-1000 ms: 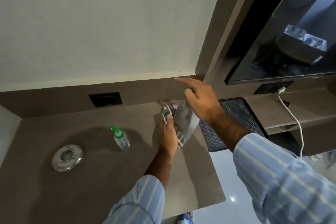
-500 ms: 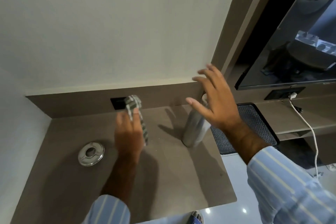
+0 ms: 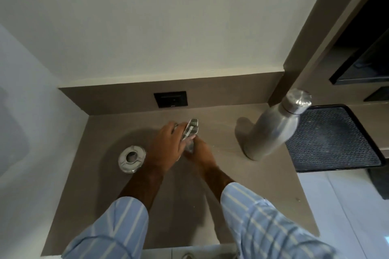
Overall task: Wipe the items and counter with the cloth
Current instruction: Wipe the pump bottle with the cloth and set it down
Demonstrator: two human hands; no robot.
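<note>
My left hand (image 3: pixel 166 145) is closed on the checked grey-and-white cloth (image 3: pixel 191 130), which sticks out past its fingers over the brown counter (image 3: pixel 210 206). Right against it, my right hand (image 3: pixel 201 152) grips a small clear bottle (image 3: pixel 189 145). The cloth is pressed on the bottle, and most of the bottle is hidden between the two hands. A tall steel bottle (image 3: pixel 271 130) stands upright at the counter's right, apart from both hands.
A round metal ashtray (image 3: pixel 131 159) sits just left of my left wrist. A black textured tray (image 3: pixel 332 139) lies beyond the steel bottle at the right. A black wall socket (image 3: pixel 170 99) is set in the backsplash. The wall closes in the left side.
My right hand let go of the steel bottle, which now stands alone, and came left to the small bottle. My left hand carried the cloth down onto it. The view tilted downward.
</note>
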